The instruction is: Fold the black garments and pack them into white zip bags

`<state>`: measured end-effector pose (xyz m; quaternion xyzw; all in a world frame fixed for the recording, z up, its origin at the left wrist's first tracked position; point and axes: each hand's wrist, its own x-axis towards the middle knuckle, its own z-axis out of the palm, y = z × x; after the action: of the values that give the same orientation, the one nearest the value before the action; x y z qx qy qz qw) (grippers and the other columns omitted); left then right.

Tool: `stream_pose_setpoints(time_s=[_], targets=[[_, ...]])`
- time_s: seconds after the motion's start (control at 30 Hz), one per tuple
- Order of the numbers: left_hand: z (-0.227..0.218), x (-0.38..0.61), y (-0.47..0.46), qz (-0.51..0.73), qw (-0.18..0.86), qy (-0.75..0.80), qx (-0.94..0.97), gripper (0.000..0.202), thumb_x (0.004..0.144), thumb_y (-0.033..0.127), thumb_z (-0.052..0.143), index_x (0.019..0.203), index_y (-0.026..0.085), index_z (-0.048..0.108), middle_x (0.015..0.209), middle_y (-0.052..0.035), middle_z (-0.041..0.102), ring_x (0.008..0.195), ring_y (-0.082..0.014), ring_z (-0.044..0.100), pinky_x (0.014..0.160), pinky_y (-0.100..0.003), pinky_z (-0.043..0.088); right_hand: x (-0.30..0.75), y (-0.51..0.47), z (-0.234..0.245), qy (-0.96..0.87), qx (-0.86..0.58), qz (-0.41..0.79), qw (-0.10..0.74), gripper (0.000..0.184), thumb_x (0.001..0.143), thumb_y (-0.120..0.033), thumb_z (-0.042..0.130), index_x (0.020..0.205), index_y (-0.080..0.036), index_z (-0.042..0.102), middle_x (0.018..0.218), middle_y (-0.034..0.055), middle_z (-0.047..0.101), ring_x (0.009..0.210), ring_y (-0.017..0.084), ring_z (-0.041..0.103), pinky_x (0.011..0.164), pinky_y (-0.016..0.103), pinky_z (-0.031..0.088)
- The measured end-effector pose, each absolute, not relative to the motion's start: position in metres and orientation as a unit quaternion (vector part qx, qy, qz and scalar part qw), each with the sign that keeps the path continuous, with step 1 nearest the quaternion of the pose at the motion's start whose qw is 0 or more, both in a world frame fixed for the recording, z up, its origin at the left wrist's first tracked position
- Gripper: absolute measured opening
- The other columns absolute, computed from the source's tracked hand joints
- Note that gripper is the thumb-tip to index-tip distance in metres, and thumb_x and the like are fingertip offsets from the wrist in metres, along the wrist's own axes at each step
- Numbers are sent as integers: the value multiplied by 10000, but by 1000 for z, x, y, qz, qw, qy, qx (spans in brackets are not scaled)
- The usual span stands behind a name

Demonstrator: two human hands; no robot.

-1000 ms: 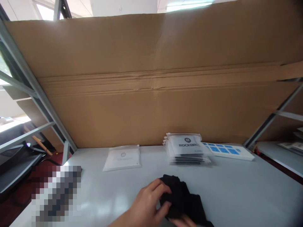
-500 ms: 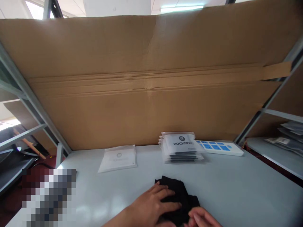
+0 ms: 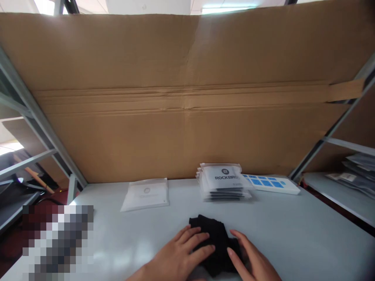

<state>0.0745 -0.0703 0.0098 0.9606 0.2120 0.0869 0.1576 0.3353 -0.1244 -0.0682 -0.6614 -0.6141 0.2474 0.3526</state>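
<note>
Left grip [image 3: 178, 257] open, spread flat on a bunched black cloth [image 3: 215, 242]; right grip [image 3: 249, 257] open too, along the cloth's right side, clasping nothing. Ahead of both grips on the worktop [image 3: 307, 226]: stacked ROCKBROS packets [image 3: 224, 181], a white sleeve [image 3: 145, 194] further left, a blue-printed white card [image 3: 271, 184] further right.

R hand [image 3: 245, 257] moved up, now at right of black cloth [image 3: 216, 244]

**Blurry bits and cut-offs, lol**
A pixelated grey-and-red blob [image 3: 57, 242] hides the lower left, the crumpled black cloth [image 3: 216, 246] is partly covered by the left hand [image 3: 178, 255] and right hand [image 3: 249, 255], both cut off at the bottom, and the white translucent plastic packet [image 3: 145, 194] has print too faint to read.
</note>
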Motion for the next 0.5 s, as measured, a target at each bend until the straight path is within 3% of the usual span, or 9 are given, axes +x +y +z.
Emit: stream_pose_setpoints(time_s=[0.13, 0.23, 0.37, 0.5], targets=[[18, 49, -75, 114, 157, 240, 951, 606, 925, 456, 696, 1469, 297, 480, 1518, -132, 495, 1397, -347, 459, 1151, -546, 366, 318, -112, -49, -637, -628, 287, 343, 500, 853, -466, 470, 1227, -182, 641, 1198, 132, 751, 987, 255, 745, 879, 336, 600], [19, 37, -77, 98, 154, 248, 951, 607, 900, 421, 737, 1455, 361, 500, 1564, -113, 435, 1425, -378, 408, 1140, -588, 363, 308, -104, -44, -671, -600, 295, 322, 472, 831, -393, 481, 1216, -185, 659, 1170, 117, 755, 928, 242, 740, 861, 342, 593], [12, 34, -76, 71, 149, 251, 954, 757, 825, 238, 813, 1470, 426, 464, 1643, -80, 281, 1460, -434, 308, 1134, -647, 327, 299, -93, -43, -711, -566, 296, 295, 488, 827, -328, 479, 1260, -174, 644, 1292, 137, 702, 1133, 266, 686, 990, 381, 536], [-2, 37, -74, 55, 137, 259, 955, 864, 811, 80, 783, 1496, 452, 410, 1659, -89, 204, 1454, -463, 284, 1106, -674, 343, 293, -81, -30, -701, -612, 264, 254, 517, 888, -405, 417, 1266, -127, 633, 1294, 192, 688, 1186, 320, 658, 1005, 454, 510]])
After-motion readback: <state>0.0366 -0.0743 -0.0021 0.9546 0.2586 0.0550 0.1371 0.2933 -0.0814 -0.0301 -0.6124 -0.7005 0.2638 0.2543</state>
